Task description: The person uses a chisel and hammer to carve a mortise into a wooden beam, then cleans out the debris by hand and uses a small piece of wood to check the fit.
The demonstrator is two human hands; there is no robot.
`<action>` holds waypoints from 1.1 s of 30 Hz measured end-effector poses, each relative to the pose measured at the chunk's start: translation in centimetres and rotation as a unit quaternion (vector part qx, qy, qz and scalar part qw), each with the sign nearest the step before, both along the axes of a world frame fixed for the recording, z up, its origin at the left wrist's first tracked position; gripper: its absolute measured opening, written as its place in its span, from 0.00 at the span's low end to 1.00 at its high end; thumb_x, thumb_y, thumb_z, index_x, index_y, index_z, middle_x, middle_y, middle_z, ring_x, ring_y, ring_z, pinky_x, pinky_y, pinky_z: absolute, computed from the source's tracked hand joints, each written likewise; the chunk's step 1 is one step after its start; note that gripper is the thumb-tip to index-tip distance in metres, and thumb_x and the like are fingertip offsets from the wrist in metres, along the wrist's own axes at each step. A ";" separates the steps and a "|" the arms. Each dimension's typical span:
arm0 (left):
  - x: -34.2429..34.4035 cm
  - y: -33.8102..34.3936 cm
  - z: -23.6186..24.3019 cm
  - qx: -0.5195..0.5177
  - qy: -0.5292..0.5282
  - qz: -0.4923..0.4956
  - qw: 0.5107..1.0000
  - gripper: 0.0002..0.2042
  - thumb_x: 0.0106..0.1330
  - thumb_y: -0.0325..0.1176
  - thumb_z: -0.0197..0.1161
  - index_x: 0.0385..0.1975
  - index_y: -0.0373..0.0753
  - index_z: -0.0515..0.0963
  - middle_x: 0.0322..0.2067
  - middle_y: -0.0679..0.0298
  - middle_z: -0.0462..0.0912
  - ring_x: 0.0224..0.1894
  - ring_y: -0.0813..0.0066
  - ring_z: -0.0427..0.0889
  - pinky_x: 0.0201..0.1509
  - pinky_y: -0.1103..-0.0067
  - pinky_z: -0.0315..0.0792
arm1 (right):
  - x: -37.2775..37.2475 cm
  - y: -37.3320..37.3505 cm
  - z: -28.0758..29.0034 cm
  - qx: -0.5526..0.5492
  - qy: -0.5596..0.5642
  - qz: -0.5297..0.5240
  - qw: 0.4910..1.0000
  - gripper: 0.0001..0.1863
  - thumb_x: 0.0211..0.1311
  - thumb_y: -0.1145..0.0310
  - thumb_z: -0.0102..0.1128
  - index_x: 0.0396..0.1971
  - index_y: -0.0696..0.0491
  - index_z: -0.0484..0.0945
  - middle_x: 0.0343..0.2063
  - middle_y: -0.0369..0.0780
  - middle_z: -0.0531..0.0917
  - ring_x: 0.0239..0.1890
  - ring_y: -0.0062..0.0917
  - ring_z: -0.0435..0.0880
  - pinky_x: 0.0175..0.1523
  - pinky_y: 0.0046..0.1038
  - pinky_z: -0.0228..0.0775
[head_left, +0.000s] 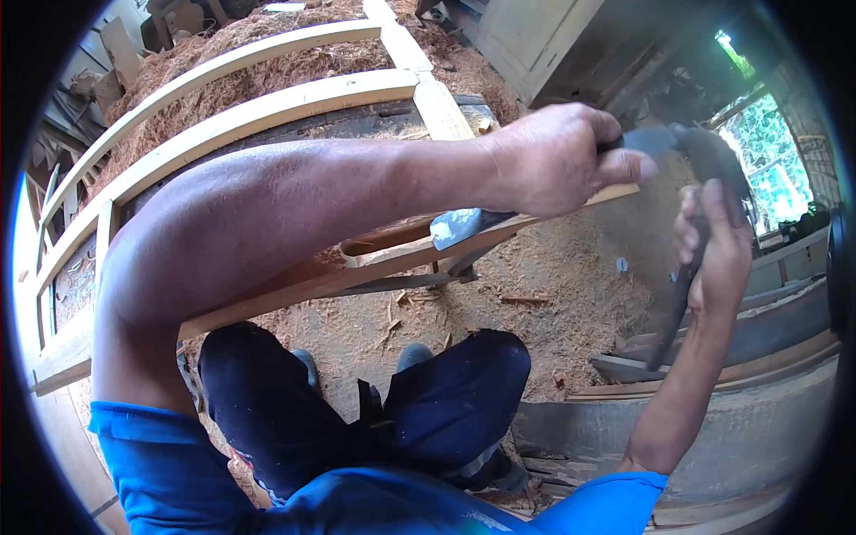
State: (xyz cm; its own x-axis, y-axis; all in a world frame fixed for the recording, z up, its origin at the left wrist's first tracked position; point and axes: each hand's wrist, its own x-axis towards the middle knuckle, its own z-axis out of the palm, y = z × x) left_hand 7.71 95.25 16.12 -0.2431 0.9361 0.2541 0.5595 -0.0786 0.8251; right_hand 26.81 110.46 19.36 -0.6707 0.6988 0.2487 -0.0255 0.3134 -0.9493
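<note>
My left hand (566,160) reaches across to the right, its fingers closed round the dark handle of a tool with a grey, blade-like part (651,140). My right hand (720,245) is wrapped round a long dark-handled tool (688,308), whose handle runs down past the palm. Its dark curved head (713,160) is blurred and meets or overlaps the grey part; I cannot tell if they touch. Below my left wrist, a pale metal blade (456,229) with a dark shank rests over a wooden beam (383,267) that has a long slot cut in it.
Behind my left arm stands a wooden frame with curved rails (267,111). Shavings heap up at the back (312,62) and litter the floor (553,303). Long timbers (713,374) lie at the right. A cabinet (535,40) stands at the back. My dark-trousered knees (459,392) are bent below.
</note>
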 end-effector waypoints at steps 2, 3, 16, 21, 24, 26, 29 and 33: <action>0.1 0.2 -0.8 0.022 0.016 0.004 1.000 0.33 0.72 0.64 0.51 0.36 0.32 0.77 0.22 0.58 0.75 0.32 0.70 0.80 0.40 0.65 0.75 | 0.2 0.6 -0.2 0.009 -0.014 0.023 1.000 0.14 0.75 0.55 0.56 0.40 0.51 0.77 0.28 0.33 0.78 0.18 0.11 0.69 0.18 0.16 0.57; 0.1 0.3 -1.1 0.042 0.031 0.005 0.999 0.33 0.72 0.65 0.50 0.35 0.32 0.77 0.22 0.59 0.75 0.30 0.72 0.79 0.39 0.66 0.75 | 0.2 0.7 -0.2 0.017 -0.028 0.042 0.999 0.14 0.75 0.55 0.56 0.40 0.51 0.77 0.28 0.33 0.79 0.18 0.11 0.69 0.18 0.16 0.57; 0.3 -0.4 -0.3 -0.027 0.031 -0.033 0.999 0.35 0.73 0.67 0.46 0.32 0.33 0.76 0.22 0.61 0.72 0.29 0.71 0.76 0.35 0.66 0.72 | 0.1 -0.3 -0.3 -0.044 0.037 -0.017 0.998 0.21 0.75 0.59 0.55 0.61 0.53 0.73 0.29 0.34 0.77 0.21 0.11 0.70 0.23 0.15 0.59; -0.7 -0.5 -1.5 -0.030 0.006 -0.022 0.999 0.34 0.74 0.65 0.47 0.38 0.31 0.78 0.24 0.60 0.75 0.32 0.71 0.77 0.39 0.66 0.73 | 0.5 -1.7 -2.8 -0.029 0.005 0.055 0.998 0.17 0.78 0.61 0.50 0.60 0.48 0.74 0.28 0.33 0.75 0.20 0.11 0.68 0.21 0.13 0.58; -0.4 -0.8 0.7 -0.106 -0.052 -0.040 0.992 0.29 0.76 0.61 0.47 0.40 0.34 0.76 0.20 0.70 0.70 0.20 0.81 0.70 0.24 0.76 0.69 | 2.4 -0.2 -5.0 -0.172 0.111 -0.002 0.979 0.27 0.79 0.61 0.45 0.74 0.40 0.57 0.28 0.33 0.74 0.19 0.11 0.68 0.21 0.14 0.60; -0.7 -1.2 2.1 -0.123 -0.214 -0.061 0.967 0.25 0.78 0.57 0.46 0.42 0.37 0.73 0.16 0.78 0.62 0.13 0.90 0.59 0.11 0.84 0.53 | 3.7 0.6 -10.2 -0.212 0.057 -0.046 0.975 0.27 0.78 0.65 0.48 0.74 0.37 0.60 0.28 0.34 0.74 0.19 0.11 0.67 0.20 0.13 0.61; -2.9 -1.9 4.1 -0.090 -0.259 -0.058 0.960 0.25 0.79 0.57 0.44 0.41 0.37 0.74 0.16 0.78 0.60 0.11 0.90 0.57 0.10 0.86 0.51 | 5.2 -0.7 -21.2 -0.179 -0.108 -0.080 0.975 0.28 0.70 0.79 0.50 0.66 0.36 0.74 0.37 0.37 0.82 0.28 0.13 0.75 0.29 0.16 0.70; -3.8 -1.8 6.0 -0.070 -0.196 -0.068 0.976 0.26 0.78 0.58 0.45 0.43 0.37 0.75 0.17 0.76 0.60 0.11 0.90 0.57 0.11 0.86 0.52 | 10.3 -1.3 -44.5 0.080 -0.252 -0.013 0.964 0.20 0.69 0.58 0.60 0.56 0.52 0.78 0.46 0.49 0.85 0.50 0.36 0.85 0.54 0.34 0.74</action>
